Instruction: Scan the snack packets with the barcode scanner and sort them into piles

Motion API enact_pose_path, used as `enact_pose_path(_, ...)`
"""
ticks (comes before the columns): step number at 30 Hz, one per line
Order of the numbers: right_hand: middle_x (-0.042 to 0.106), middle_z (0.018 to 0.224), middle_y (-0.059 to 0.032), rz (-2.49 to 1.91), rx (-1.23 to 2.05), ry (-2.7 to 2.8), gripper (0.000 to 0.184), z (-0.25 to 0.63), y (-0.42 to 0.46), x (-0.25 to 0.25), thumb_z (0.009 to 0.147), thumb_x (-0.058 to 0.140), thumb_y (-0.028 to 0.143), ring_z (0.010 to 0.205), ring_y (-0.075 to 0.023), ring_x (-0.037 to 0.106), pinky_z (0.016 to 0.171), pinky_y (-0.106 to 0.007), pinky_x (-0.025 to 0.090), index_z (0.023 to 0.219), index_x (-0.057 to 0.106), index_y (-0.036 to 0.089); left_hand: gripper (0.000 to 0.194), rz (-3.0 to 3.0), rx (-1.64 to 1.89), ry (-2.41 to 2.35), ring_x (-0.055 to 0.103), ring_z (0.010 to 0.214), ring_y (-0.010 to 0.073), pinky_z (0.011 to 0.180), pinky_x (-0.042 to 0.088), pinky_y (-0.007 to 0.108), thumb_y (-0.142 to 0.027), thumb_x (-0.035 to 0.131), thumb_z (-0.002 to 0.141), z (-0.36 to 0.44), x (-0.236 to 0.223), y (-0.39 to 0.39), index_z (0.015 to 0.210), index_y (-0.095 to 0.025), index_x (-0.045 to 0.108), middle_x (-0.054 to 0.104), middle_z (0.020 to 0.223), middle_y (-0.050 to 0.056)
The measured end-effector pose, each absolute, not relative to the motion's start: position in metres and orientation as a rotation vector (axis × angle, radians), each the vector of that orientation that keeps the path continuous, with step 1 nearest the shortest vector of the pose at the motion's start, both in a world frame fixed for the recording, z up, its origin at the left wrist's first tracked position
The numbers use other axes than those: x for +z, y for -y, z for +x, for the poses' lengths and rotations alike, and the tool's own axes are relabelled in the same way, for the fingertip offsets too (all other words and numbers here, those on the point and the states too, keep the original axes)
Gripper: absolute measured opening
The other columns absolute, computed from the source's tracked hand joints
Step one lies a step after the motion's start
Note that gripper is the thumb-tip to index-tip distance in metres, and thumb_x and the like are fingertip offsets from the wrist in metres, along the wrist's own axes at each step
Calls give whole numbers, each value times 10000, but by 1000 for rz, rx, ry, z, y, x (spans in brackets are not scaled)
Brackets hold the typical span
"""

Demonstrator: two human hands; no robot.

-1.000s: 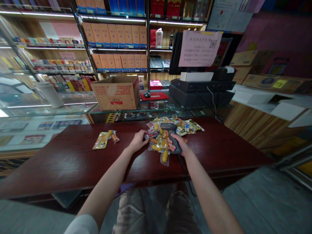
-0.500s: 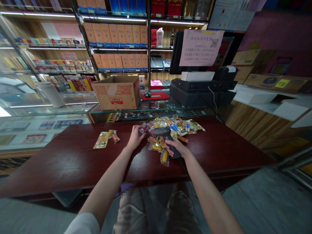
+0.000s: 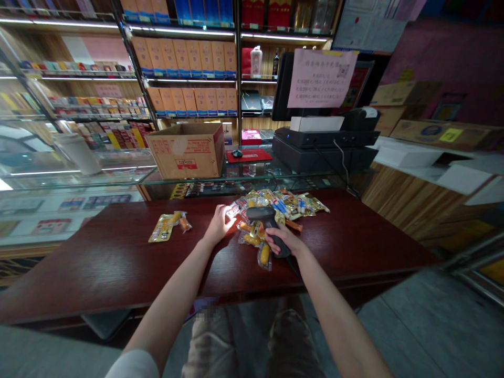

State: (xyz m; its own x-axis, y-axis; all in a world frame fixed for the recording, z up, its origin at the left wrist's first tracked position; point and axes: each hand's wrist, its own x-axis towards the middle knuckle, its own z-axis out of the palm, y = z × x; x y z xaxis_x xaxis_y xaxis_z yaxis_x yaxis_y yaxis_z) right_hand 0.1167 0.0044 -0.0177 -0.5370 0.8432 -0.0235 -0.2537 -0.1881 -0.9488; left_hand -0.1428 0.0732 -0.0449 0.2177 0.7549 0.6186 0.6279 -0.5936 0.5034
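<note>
The left hand (image 3: 218, 226) pinches a packet (image 3: 233, 211) just left of the scanner (image 3: 260, 213), gripped pointing leftward in the right hand (image 3: 287, 239)!

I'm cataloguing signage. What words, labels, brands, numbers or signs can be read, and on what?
"200元": paper sign on the monitor
"300元": same paper sign
"500元": same paper sign
Its other writing: too blurred
Cardboard box print: too blurred
Packet in left hand, orange boxes: too small

Paper sign (image 3: 319, 79) on monitor (image 3: 282, 86): figures 200, 300, 500 legible. Carton (image 3: 188, 151): red print, not reliably legible.
</note>
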Motion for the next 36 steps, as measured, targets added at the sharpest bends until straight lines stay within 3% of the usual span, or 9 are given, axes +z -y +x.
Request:
enact_pose_path(6,512,561,91,-723,1802,1242,282,118,-5,-15,801,654,391,317,-53,371,321,-190,359,915,476,205,283,2368,1291,-1449,570,1105,218,1015,472,387,-226,567,878,-144,-42,-72,1157,-206,528,496,1161,89)
enact_pose_path(14,467,520,86,-646,1742,1014,350,125,-15,-16,766,696,432,318,-44,353,336,-197,366,737,423,215,279,2153,1101,-2235,599,1034,297,933,490,452,-143,476,837,-190,-24,-75,1093,-120,584,525,1152,182)
enact_pose_path(18,500,557,93,-637,1680,928,342,129,-18,-16,727,731,413,330,-47,370,328,-186,360,824,465,221,301,1974,892,-2642,542,1145,366,1039,382,570,-143,456,828,-211,-22,-70,1063,-19,596,554,1143,267)
enact_pose_path(21,499,559,99,-638,1668,917,344,128,-19,-17,731,725,409,332,-52,376,326,-184,361,898,489,223,354,1913,926,-2756,421,1305,422,1104,253,658,-143,426,848,-210,-23,-69,1113,23,593,494,1298,321)
enact_pose_path(23,500,558,100,-645,1649,907,348,127,-19,-17,728,725,404,329,-53,377,323,-185,358,916,493,224,402,2067,1020,-2625,339,1389,413,1136,215,651,-153,395,880,-202,-23,-69,1207,1,572,449,1402,291)
enact_pose_path(27,501,551,97,-669,1638,887,345,124,-19,-18,716,735,406,328,-54,381,324,-193,364,854,476,226,472,2555,1016,-1815,417,1380,274,1164,309,472,-209,361,944,-168,-26,-71,1391,-126,490,454,1475,169)
enact_pose_path(29,502,552,94,-680,1647,886,339,122,-19,-18,720,732,403,330,-53,382,329,-199,372,814,460,225,499,2685,880,-1427,399,1396,242,1160,320,455,-246,369,962,-147,-31,-70,1451,-169,432,427,1518,134)
enact_pose_path(32,505,552,93,-680,1647,895,333,120,-18,-18,716,730,395,329,-54,381,326,-203,368,807,460,222,511,2749,693,-1164,381,1405,231,1154,312,477,-260,349,980,-123,-38,-69,1488,-242,397,427,1533,90)
enact_pose_path(36,502,542,94,-684,1646,912,359,119,-18,-17,692,744,414,318,-57,381,319,-203,367,804,462,222,484,2751,546,-1237,475,1283,265,1083,376,481,-352,351,995,-116,-39,-63,1465,-302,451,485,1479,72)
